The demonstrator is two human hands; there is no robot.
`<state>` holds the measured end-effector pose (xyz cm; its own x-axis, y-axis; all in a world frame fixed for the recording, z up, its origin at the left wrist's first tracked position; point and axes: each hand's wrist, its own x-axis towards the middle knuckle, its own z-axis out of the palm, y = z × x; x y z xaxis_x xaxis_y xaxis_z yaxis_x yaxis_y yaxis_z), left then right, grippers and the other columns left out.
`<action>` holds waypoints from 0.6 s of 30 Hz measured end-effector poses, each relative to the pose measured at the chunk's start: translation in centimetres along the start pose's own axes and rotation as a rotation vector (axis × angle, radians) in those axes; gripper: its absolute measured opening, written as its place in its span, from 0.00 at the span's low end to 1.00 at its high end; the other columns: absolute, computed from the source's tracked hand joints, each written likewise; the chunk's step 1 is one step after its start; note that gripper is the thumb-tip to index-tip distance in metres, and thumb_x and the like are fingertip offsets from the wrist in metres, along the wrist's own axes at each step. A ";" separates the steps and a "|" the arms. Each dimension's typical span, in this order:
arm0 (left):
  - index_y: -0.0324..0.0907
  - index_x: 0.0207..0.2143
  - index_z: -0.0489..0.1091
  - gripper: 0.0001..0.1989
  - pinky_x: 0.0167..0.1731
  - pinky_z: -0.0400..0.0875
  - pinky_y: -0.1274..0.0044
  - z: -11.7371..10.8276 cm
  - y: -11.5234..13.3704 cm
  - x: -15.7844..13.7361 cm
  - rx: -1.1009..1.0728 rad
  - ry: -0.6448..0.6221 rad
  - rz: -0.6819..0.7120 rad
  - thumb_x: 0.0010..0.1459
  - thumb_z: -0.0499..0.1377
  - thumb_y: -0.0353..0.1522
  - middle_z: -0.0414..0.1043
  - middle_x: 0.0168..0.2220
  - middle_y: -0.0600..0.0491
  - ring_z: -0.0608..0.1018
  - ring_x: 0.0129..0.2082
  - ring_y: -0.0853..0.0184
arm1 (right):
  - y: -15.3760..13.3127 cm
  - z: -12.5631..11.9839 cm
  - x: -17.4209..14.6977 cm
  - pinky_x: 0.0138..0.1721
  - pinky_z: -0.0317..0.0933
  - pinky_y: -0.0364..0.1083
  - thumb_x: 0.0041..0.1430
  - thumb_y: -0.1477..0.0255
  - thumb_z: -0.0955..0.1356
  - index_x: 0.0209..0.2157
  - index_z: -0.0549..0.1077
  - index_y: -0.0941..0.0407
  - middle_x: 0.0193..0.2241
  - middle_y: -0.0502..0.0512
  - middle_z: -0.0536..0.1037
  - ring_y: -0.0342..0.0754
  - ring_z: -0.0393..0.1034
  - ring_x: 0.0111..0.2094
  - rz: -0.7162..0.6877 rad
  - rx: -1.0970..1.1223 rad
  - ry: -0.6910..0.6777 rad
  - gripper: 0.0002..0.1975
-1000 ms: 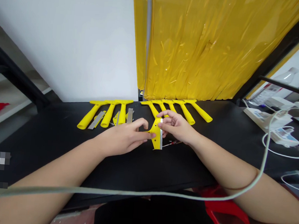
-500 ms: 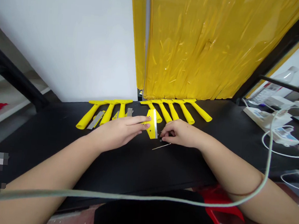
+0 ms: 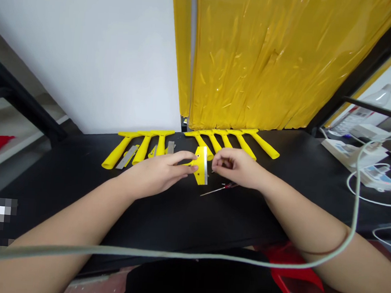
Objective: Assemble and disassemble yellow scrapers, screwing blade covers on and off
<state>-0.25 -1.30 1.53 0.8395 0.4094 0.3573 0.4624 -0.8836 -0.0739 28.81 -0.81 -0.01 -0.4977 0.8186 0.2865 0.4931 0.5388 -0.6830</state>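
The right hand [image 3: 236, 167] has shifted up alongside the yellow scraper [image 3: 201, 168], which is clamped between the left hand's [image 3: 161, 172] fingers. Right fingers curl just beside the blade [image 3: 205, 165]; whether they grip anything, I cannot tell. Best hold it steady, fingertips off the edge.

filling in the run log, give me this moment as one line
left hand: holding yellow scraper | right hand: beside blade, grip unclear | screwdriver: on black table

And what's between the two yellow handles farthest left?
In the head view, a flat gray metal piece lies between the leftmost handle and the second handle, with some yellow showing beside it.
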 end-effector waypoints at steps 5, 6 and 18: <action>0.47 0.56 0.76 0.15 0.42 0.80 0.77 -0.1 0.9 0.3 0.022 -0.017 0.032 0.74 0.53 0.32 0.72 0.61 0.48 0.83 0.44 0.66 | 0.3 1.0 0.7 0.35 0.66 0.46 0.58 0.69 0.74 0.33 0.77 0.54 0.39 0.55 0.72 0.48 0.69 0.38 -0.013 0.221 0.166 0.05; 0.47 0.56 0.76 0.15 0.43 0.80 0.77 -0.1 1.0 0.4 0.028 -0.015 0.040 0.74 0.52 0.32 0.72 0.61 0.48 0.83 0.45 0.67 | 0.3 1.3 0.7 0.36 0.67 0.46 0.57 0.68 0.74 0.32 0.76 0.54 0.39 0.55 0.72 0.48 0.71 0.39 0.006 0.275 0.153 0.06; 0.46 0.60 0.73 0.18 0.43 0.81 0.76 0.3 1.8 0.5 0.092 -0.078 0.100 0.72 0.54 0.27 0.70 0.63 0.48 0.83 0.47 0.65 | -0.1 2.5 1.3 0.31 0.61 0.41 0.48 0.73 0.78 0.35 0.60 0.51 0.27 0.41 0.71 0.39 0.65 0.27 0.199 0.773 0.078 0.23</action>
<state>1.10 -2.56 1.31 0.9005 0.3401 0.2710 0.3968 -0.8976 -0.1921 26.30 -0.32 -1.27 -0.3866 0.9120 0.1369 -0.0808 0.1144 -0.9901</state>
